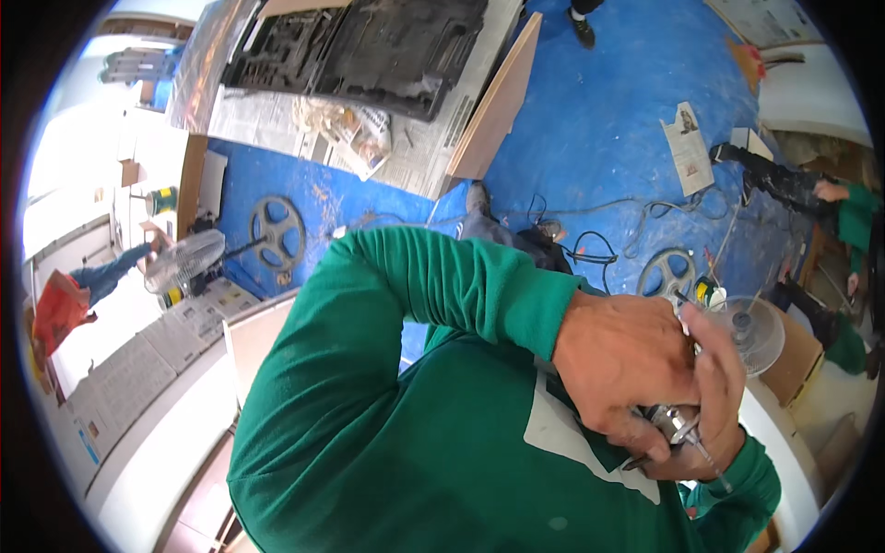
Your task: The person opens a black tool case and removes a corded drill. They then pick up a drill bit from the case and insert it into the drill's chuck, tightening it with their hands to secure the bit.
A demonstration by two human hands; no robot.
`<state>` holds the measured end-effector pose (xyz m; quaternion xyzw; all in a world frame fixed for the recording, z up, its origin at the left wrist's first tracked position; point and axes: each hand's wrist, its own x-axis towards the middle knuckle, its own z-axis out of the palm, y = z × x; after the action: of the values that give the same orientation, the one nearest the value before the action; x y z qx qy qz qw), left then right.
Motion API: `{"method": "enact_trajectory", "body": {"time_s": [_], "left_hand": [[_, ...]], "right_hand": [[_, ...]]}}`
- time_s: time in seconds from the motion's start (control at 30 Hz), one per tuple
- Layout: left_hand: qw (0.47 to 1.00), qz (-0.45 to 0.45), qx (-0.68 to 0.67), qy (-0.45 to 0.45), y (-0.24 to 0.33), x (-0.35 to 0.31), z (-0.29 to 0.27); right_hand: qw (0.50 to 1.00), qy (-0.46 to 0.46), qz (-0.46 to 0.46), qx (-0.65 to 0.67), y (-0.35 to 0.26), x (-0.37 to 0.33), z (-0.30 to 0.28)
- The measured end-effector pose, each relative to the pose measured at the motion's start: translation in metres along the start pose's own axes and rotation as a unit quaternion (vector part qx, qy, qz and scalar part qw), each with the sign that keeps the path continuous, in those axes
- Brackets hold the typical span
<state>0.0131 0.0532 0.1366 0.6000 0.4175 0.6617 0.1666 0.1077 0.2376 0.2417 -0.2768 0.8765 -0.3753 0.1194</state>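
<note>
My left arm, in a green sleeve, bends across my chest. At its end my left hand [622,359], back upward, curls its fingers round a silver metal part like a drill chuck [671,422]. A thin rod [712,468] sticks out from that part, slanting downward. My right hand [721,378] closes on the same piece from the other side, its fingers bent round it. Both hands are close together in front of my chest at the right. Much of the metal piece is hidden by the fingers.
Ahead, a newspaper-covered table [433,166] bears an open black tool case [396,51] and crumpled paper [343,129]. Fans stand at left [189,258] and right [749,336]. Cables [636,221] cross the blue floor covering [581,138]. People are at left [64,309] and right [857,217].
</note>
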Motion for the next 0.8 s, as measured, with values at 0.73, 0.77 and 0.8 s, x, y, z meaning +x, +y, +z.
{"method": "enact_trajectory", "body": {"time_s": [0.73,0.77,0.8], "left_hand": [[0.994,-0.078,-0.025,0.073,0.017,-0.019,0.000],[0.993,-0.080,-0.031,0.080,0.018,-0.021,0.001],[0.992,-0.083,-0.036,0.088,0.018,-0.022,0.002]], "right_hand": [[0.987,0.104,-0.118,0.001,0.033,0.010,0.030],[0.983,0.133,-0.124,0.012,0.036,0.011,0.039],[0.982,0.137,-0.125,0.025,0.038,0.014,0.042]]}}
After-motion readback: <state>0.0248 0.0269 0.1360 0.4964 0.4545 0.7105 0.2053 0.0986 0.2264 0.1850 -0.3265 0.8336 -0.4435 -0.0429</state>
